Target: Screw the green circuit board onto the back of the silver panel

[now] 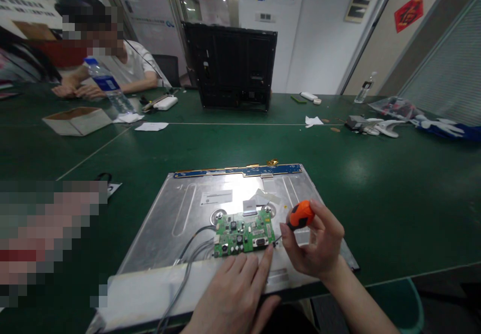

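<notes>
R hand [317, 246] grip wrapped on orange screwdriver [300, 215] by circuit board [244, 234]; L hand [235, 294] flat, open, on metal panel [180, 209]; worktop [376, 174] green.

On the green table [376, 184]: 1 metal panel [180, 209] | 1 green circuit board [244, 234] | 1 orange-handled screwdriver [300, 215] | 2 hands at work, left hand [233, 294], right hand [317, 246] | 2 water bottles [108, 89] [364, 89] | 1 cardboard box [77, 119] | 1 black monitor shell [231, 66] | 1 seated co-worker [131, 66] | 1 red wall hanging [409, 12]
</notes>
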`<action>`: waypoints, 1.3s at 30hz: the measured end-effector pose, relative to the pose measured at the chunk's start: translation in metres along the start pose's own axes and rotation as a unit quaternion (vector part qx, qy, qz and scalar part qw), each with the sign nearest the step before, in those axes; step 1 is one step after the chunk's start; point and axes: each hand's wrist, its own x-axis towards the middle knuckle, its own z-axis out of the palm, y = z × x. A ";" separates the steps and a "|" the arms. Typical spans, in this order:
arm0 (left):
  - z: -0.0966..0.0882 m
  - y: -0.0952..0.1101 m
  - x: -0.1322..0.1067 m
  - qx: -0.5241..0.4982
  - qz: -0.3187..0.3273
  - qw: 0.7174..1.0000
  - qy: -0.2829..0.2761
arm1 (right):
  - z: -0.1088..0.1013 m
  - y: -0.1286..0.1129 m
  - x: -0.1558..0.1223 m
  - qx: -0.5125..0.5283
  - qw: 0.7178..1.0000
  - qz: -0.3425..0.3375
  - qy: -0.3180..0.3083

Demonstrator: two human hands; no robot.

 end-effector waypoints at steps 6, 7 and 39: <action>0.002 0.000 0.000 -0.002 -0.002 1.000 0.002 | -0.001 0.000 0.000 -0.014 1.000 -0.007 0.001; 0.002 0.000 0.000 -0.003 -0.002 1.000 0.002 | -0.001 0.000 0.000 -0.015 1.000 -0.008 0.000; 0.002 0.002 -0.001 -0.009 -0.008 1.000 0.000 | -0.001 -0.001 0.003 0.092 0.995 0.003 -0.046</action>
